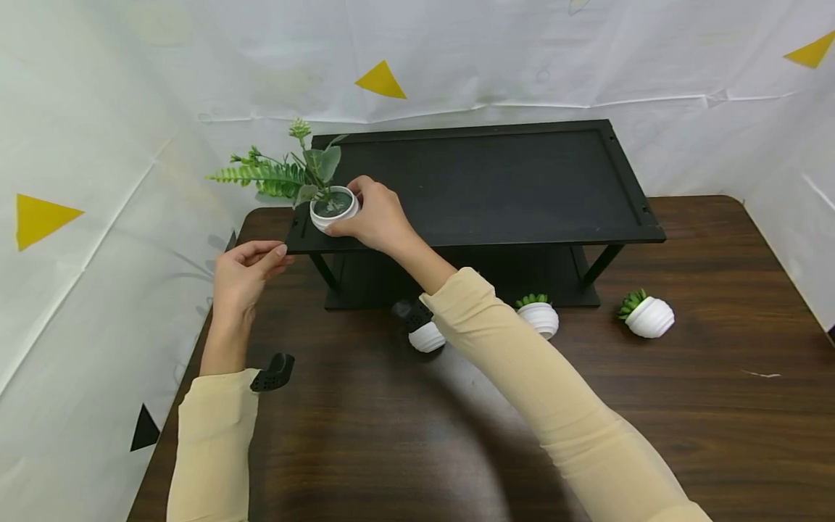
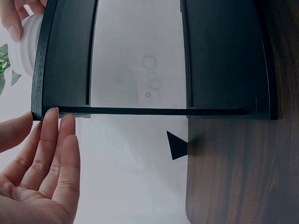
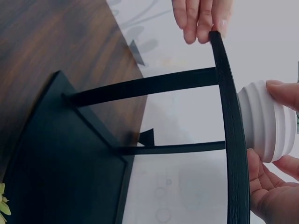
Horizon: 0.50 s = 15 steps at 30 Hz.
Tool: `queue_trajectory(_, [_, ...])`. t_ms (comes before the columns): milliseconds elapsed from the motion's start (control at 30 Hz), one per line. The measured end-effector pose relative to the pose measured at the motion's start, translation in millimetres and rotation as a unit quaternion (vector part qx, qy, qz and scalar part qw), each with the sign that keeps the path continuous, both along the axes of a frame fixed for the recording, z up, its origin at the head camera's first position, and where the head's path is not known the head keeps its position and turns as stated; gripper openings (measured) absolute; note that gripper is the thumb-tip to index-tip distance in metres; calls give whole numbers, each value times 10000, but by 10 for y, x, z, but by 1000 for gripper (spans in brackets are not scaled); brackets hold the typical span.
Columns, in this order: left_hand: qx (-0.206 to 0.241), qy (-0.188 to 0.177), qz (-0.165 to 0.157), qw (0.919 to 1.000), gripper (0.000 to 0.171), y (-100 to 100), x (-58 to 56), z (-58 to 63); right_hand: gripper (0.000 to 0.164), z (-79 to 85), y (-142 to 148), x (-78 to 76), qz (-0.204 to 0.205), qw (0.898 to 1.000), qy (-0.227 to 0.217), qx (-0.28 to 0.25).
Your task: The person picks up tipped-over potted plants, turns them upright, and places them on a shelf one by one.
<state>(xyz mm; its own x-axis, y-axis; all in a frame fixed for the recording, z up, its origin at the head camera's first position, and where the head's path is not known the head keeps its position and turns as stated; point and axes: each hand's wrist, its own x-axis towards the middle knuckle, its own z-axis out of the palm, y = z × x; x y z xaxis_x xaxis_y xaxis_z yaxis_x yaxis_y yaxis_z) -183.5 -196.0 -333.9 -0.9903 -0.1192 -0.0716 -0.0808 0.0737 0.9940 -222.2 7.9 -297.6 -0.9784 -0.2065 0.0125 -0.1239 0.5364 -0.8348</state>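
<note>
A white ribbed pot with leafy artificial plants (image 1: 334, 203) stands on the left end of the black two-tier shelf (image 1: 483, 188). My right hand (image 1: 378, 214) grips this pot by its side, thumb at the front and fingers behind. In the right wrist view the pot's base (image 3: 261, 121) sits against the top board. My left hand (image 1: 244, 272) pinches the front left corner of the top board. The left wrist view shows the thumb above that corner and the fingers (image 2: 49, 135) beneath it.
Three small white succulent pots lie tipped over on the brown wooden table (image 1: 365, 435) before the shelf: a right one (image 1: 650, 317), a middle one (image 1: 540, 319) and a left one (image 1: 427, 338) partly behind my right wrist camera. White sheeting (image 1: 470, 58) surrounds the table.
</note>
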Motion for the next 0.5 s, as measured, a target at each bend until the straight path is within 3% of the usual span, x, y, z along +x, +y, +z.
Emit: queue_trajectory(500, [-7,39,17,10000,20,-9,-7,-16,59,-9,-26,27,-5,9999,103,-129])
